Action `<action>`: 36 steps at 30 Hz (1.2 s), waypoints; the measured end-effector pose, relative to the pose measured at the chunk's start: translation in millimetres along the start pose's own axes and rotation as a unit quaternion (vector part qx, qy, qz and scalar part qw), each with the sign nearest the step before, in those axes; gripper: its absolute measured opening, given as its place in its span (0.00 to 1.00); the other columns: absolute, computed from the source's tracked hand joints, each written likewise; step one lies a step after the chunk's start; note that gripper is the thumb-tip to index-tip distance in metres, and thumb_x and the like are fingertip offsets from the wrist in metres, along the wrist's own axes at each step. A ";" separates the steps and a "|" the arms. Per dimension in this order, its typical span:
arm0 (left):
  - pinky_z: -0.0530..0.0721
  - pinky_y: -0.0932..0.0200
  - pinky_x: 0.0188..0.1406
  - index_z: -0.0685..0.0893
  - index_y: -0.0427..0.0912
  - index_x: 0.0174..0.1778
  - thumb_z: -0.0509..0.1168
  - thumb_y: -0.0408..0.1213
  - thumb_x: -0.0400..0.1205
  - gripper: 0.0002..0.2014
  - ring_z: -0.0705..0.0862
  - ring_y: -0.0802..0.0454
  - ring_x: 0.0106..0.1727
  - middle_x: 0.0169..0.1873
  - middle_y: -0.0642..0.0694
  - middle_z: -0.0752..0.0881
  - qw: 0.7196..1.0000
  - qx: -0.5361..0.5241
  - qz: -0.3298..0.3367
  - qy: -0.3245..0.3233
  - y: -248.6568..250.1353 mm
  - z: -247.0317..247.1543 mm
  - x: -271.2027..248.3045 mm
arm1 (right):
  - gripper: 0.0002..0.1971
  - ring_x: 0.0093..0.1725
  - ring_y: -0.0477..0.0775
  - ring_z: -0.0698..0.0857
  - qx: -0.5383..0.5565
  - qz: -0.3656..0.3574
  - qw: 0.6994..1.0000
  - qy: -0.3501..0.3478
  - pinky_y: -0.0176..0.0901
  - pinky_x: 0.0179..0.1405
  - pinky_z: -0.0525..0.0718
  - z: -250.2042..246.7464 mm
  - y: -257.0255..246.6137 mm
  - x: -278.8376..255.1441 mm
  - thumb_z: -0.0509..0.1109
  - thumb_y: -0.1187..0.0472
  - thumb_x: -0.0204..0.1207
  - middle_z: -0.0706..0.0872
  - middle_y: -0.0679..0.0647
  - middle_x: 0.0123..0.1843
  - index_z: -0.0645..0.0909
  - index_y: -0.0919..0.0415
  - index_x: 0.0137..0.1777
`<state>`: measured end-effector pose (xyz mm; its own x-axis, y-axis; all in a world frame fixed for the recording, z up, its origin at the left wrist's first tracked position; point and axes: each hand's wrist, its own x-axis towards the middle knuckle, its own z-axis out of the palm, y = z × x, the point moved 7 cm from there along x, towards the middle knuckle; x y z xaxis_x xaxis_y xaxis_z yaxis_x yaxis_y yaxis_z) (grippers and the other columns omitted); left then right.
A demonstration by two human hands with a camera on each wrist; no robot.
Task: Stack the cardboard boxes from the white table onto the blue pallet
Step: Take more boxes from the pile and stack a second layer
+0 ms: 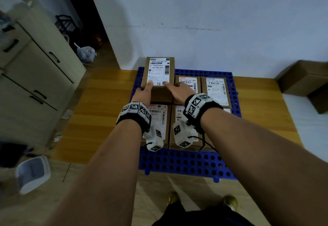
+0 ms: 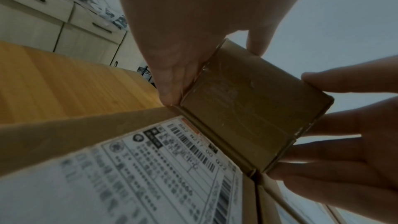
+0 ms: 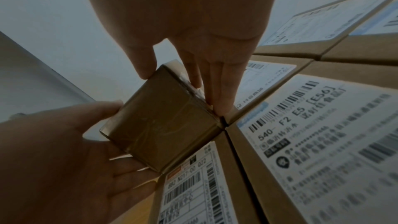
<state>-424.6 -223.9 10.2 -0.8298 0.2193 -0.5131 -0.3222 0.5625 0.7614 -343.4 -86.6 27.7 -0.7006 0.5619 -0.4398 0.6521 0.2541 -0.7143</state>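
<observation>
The stiff, seemingly light cardboard box [image 1: 159, 76] is being gripped at its near end by left hand [image 1: 143, 93] and right hand [image 1: 179, 91], fingers [image 3: 217, 91] flat along its sides, at the blue pallet [image 1: 186, 162]'s far-left corner.

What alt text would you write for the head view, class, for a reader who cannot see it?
Two bare hands, left hand and right hand, hold a labelled brown cardboard box at the far left of a perforated blue plastic pallet, raised above labelled boxes laid flat there.

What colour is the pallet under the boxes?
Blue, perforated with round holes; the pallet shows best in the head view.
</observation>
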 end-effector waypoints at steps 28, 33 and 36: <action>0.72 0.47 0.71 0.66 0.36 0.78 0.57 0.39 0.84 0.25 0.72 0.37 0.74 0.75 0.35 0.71 0.870 0.394 0.283 0.092 105.6 55.0 -48.0 | 0.20 0.61 0.62 0.83 -0.022 -0.021 0.994 0.109 0.49 0.58 0.81 -111.9 36.5 -30.7 0.66 0.51 0.81 0.85 0.62 0.62 0.79 0.66 0.66; 0.66 0.48 0.76 0.65 0.38 0.79 0.57 0.32 0.81 0.27 0.66 0.39 0.78 0.78 0.37 0.67 0.838 0.427 0.336 0.044 130.9 126.8 -79.2 | 0.22 0.63 0.65 0.83 -0.021 0.002 0.988 0.155 0.53 0.61 0.81 -173.3 79.5 -45.9 0.66 0.54 0.81 0.84 0.68 0.65 0.80 0.71 0.66; 0.69 0.48 0.74 0.65 0.36 0.78 0.58 0.32 0.82 0.27 0.67 0.39 0.77 0.77 0.37 0.68 0.832 0.423 0.360 0.009 144.4 175.9 -98.9 | 0.21 0.58 0.65 0.84 -0.011 0.021 0.985 0.173 0.53 0.55 0.82 -211.8 112.4 -50.9 0.67 0.54 0.81 0.85 0.68 0.62 0.80 0.71 0.64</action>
<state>-308.9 -24.1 101.2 -0.6785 0.7338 -0.0337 0.6900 0.6525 0.3133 -173.1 80.2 85.1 -0.5354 0.8055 -0.2540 0.6865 0.2398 -0.6865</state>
